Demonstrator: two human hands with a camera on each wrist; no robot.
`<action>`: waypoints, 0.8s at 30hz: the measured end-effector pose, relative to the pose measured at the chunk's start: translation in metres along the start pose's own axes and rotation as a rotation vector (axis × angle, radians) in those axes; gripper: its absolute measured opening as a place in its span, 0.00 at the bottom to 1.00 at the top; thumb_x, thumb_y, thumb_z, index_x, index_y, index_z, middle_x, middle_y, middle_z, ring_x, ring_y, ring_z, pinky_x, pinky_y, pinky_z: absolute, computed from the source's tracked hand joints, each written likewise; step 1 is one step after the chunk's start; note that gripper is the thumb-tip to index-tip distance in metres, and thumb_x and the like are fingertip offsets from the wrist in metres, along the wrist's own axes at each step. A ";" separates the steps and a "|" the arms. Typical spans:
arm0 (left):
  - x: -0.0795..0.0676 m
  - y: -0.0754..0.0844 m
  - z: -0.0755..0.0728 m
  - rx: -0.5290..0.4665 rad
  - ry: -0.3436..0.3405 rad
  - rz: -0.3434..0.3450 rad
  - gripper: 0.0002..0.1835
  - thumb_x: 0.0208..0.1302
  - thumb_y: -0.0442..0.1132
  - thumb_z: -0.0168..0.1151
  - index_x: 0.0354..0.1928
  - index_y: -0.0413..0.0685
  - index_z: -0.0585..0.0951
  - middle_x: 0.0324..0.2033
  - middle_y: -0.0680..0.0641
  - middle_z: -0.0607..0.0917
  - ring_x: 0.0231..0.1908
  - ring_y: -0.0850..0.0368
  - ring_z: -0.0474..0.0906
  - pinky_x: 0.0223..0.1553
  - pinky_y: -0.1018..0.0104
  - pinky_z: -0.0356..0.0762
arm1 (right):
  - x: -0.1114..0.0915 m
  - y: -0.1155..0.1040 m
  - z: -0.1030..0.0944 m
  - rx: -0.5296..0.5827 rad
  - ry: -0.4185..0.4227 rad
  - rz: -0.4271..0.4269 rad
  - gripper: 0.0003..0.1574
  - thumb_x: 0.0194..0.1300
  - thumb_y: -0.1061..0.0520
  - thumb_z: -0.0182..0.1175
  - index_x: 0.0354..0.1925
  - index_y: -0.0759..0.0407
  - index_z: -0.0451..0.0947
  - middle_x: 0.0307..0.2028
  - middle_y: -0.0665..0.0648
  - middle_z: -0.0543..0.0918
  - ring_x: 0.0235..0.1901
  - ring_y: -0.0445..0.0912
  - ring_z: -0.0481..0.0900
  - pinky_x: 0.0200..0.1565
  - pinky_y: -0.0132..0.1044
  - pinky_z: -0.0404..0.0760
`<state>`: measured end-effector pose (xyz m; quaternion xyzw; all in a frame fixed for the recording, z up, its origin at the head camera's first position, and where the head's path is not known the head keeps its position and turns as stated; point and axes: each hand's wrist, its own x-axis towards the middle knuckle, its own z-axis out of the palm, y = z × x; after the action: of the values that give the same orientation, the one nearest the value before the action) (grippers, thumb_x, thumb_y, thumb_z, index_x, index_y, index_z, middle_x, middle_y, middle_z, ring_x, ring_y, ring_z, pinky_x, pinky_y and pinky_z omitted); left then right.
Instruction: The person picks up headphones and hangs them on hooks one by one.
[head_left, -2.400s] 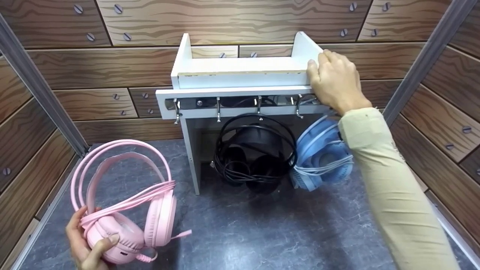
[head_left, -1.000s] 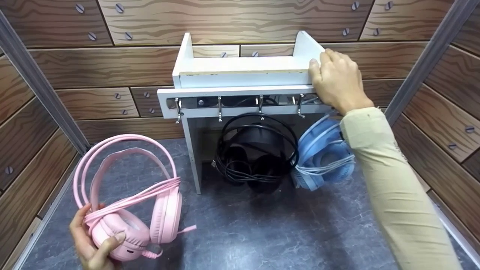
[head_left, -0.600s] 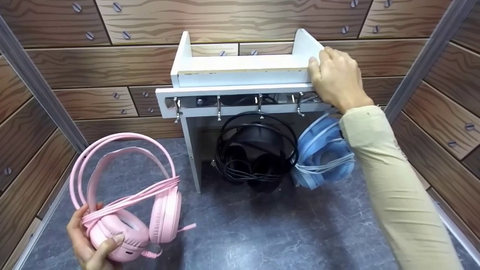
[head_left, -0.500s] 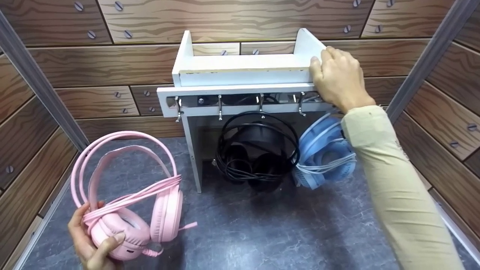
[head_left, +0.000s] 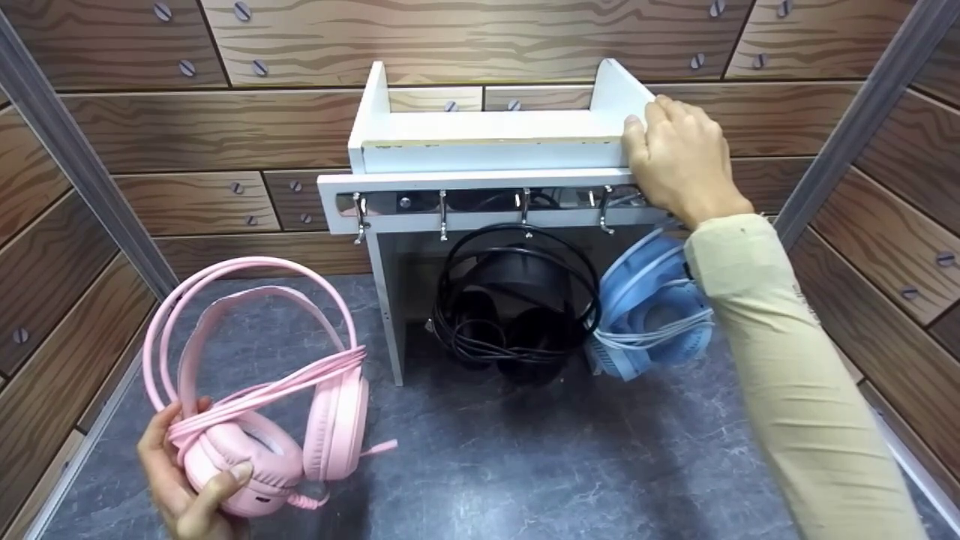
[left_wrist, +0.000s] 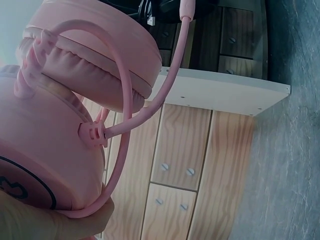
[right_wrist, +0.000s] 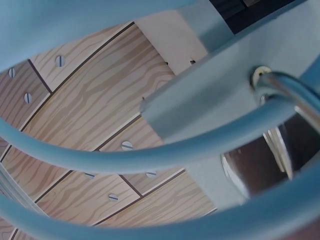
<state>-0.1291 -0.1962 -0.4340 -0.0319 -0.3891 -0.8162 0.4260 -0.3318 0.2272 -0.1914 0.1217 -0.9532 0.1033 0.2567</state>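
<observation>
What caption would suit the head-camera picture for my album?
Left hand holds pink headphones; right hand grips the white rack.

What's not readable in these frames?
- Head: left hand palm, hidden behind pink headset.
- Head: which hook holds the blue headset, covered by right hand and sleeve.
- Left wrist: pink earcup logo, cut off by edge.
- Right wrist: right hand itself, out of view; blue bands fill it.

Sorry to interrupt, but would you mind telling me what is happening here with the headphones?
A person's left hand grips pink headphones by one ear cup, low at the left. The right hand holds the right end of a white hook rack. Black headphones and blue headphones hang from its hooks; the two left hooks are free.
</observation>
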 end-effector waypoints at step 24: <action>-0.002 0.002 0.010 0.004 -0.010 0.011 0.44 0.29 0.17 0.48 0.61 0.36 0.73 0.53 0.32 0.77 0.50 0.46 0.76 0.47 0.66 0.79 | 0.000 -0.001 -0.001 -0.004 -0.023 0.004 0.39 0.79 0.47 0.31 0.63 0.80 0.68 0.67 0.77 0.67 0.67 0.72 0.63 0.70 0.60 0.58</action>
<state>-0.1293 -0.1894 -0.4267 -0.0372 -0.3928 -0.8128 0.4287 -0.3314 0.2269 -0.1907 0.1206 -0.9566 0.1003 0.2457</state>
